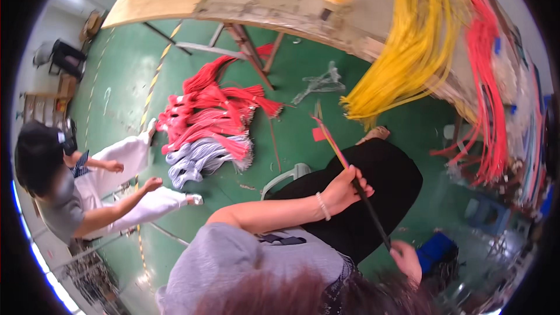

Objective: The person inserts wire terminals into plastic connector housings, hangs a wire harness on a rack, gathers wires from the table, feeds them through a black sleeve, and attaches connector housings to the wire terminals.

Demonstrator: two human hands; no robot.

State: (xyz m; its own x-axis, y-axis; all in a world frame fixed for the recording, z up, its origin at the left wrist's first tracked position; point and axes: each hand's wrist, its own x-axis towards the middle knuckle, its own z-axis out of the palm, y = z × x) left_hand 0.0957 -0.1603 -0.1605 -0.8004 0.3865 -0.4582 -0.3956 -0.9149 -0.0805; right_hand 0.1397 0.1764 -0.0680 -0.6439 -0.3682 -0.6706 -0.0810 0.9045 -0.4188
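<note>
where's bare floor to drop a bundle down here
Bare green floor lies left of the red wire pile, and between that pile and the hanging yellow wires. It is crowded around the grey wire pile and below the red hanging wires.

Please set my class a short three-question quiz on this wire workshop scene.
1. True or false: the left hand and the right hand both grip the black-sleeved cable.
2. What colour is the wire heap lying beside the red bundles on the floor? A yellow, B white, C blue.
3. Fill in: the hanging wires at the workbench edge are red and ____.
Key: 1 true; 2 B; 3 yellow.
</note>
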